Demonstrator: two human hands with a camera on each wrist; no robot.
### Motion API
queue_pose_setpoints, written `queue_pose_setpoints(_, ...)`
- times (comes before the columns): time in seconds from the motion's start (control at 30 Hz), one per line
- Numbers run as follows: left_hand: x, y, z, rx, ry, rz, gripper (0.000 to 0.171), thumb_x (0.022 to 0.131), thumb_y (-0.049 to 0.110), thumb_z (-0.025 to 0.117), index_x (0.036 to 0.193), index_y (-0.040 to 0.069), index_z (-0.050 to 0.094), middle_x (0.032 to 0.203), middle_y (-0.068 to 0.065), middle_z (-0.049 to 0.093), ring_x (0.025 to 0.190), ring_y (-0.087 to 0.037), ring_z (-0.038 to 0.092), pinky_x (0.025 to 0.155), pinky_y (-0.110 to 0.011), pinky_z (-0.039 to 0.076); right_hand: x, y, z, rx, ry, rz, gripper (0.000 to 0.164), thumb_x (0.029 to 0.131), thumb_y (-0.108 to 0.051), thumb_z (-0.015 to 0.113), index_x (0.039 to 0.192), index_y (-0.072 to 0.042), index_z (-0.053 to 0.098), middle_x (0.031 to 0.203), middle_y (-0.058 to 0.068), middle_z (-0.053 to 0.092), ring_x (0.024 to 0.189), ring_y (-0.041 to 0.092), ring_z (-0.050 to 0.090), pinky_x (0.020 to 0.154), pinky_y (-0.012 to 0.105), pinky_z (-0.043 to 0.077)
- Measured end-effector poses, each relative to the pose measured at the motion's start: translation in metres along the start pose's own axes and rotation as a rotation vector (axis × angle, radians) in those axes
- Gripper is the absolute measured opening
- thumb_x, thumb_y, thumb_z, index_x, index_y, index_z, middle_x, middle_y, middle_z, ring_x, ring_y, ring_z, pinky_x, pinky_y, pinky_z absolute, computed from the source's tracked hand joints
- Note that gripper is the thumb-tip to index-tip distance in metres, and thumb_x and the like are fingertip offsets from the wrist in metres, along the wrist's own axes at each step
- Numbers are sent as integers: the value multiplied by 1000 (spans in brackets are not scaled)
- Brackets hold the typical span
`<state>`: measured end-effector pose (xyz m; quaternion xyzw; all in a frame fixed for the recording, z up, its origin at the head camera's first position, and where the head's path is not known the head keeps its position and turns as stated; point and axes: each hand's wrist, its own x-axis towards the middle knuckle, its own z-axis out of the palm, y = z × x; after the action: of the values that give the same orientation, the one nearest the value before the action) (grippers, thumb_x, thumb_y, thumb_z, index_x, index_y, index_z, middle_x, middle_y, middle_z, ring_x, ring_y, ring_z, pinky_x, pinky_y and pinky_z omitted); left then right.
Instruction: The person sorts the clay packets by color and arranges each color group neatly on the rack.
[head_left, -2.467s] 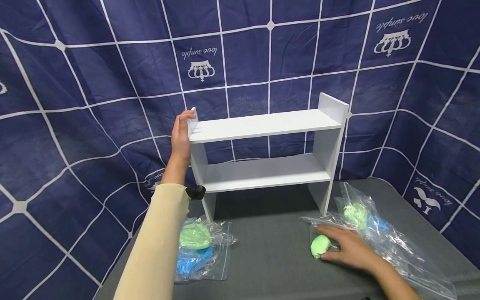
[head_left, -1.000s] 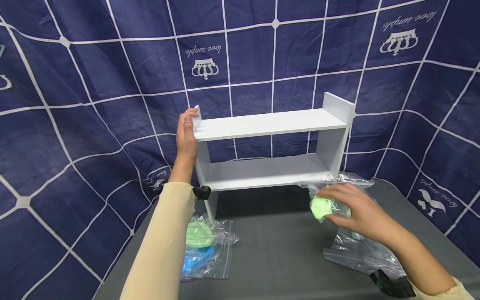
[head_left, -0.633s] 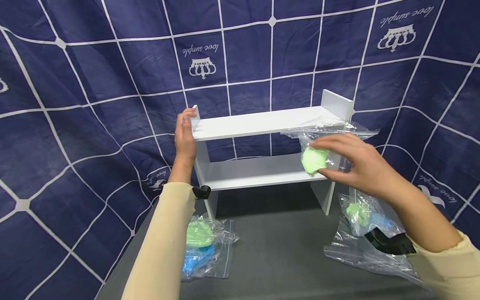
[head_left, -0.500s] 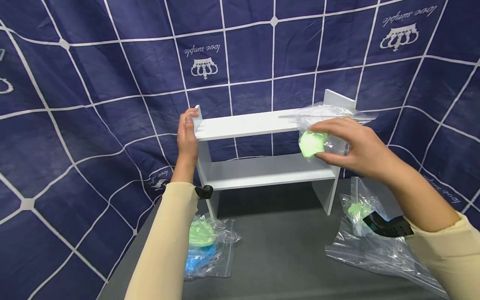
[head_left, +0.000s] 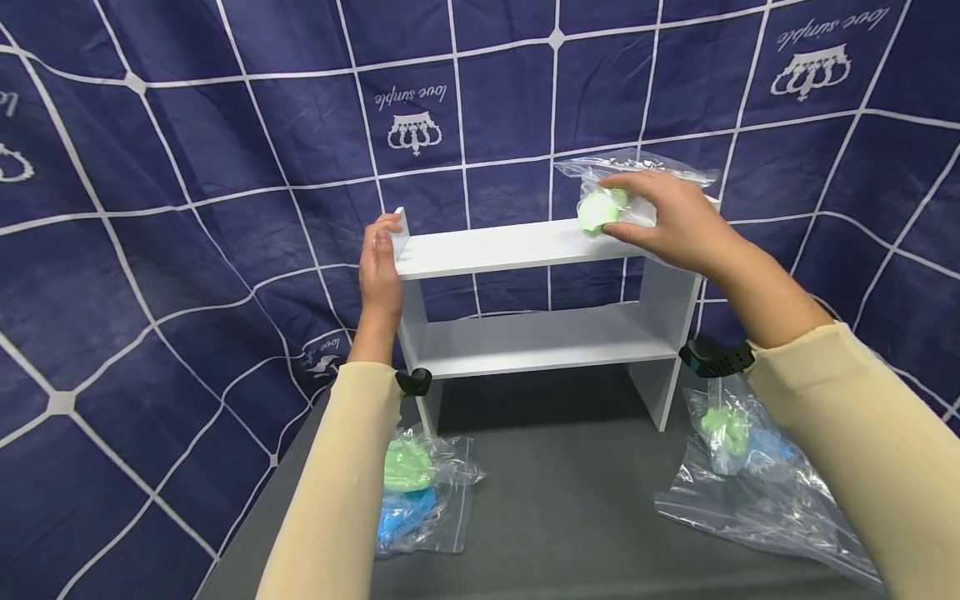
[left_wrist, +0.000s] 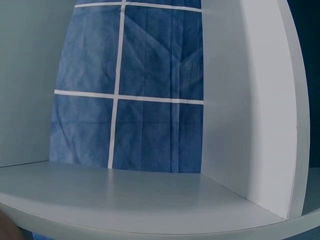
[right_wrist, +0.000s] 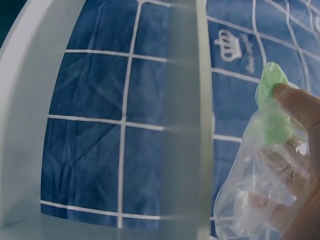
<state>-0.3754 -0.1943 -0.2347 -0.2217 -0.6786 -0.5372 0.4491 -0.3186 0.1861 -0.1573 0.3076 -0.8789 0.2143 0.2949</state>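
My left hand (head_left: 380, 271) grips the upper end of the left side panel of a white two-tier shelf (head_left: 540, 343). Over the right part of its top board, my right hand (head_left: 675, 218) pinches a clear zip bag (head_left: 633, 162) around a soft pale green lump (head_left: 597, 210). In the right wrist view, the thumb presses on the green lump (right_wrist: 272, 82) and the loose plastic hangs below it. The left wrist view looks into the shelf's bare compartment (left_wrist: 125, 200), with only a blurred bit of a hand at its lower left corner.
On the dark grey table (head_left: 562, 517), a clear bag with green and blue lumps (head_left: 408, 492) lies in front of the shelf's left foot. Another such bag (head_left: 727, 433) lies at the right, partly behind the right sleeve. A navy cloth with white grid lines (head_left: 315, 108) hangs behind.
My right hand has picked up the bag with the green lump from the table and raised it past the lower board to above the top board. The left hand keeps its grip.
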Motion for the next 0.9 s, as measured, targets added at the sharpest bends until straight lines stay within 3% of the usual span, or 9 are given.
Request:
queue_pose_setpoints(0.4, 0, 2, -2, 28, -1, -23, 34, 106, 18, 29, 111, -6, 51, 139, -15, 57, 141, -20, 45, 119, -26, 27, 28, 27, 25, 19, -31, 158, 50, 92, -20, 71, 137, -4, 56, 143, 22, 56, 135, 44, 47, 114, 57, 34)
queue_pose_setpoints(0.67, -1, 0, -1, -18, 19, -11, 33, 105, 13, 28, 111, -10, 52, 139, -20, 56, 142, -29, 42, 121, -32, 25, 29, 35, 36, 15, -64, 208, 50, 91, -21, 72, 134, -1, 58, 139, 25, 57, 133, 45, 48, 113, 56, 34)
queue_pose_setpoints(0.9, -2, 0, -1, -35, 7, -10, 33, 106, 19, 29, 110, -5, 51, 139, -18, 56, 141, -22, 44, 120, -27, 27, 26, 33, 36, 13, -105, 236, 53, 92, -25, 70, 138, -4, 55, 140, 25, 56, 130, 46, 49, 111, 58, 36)
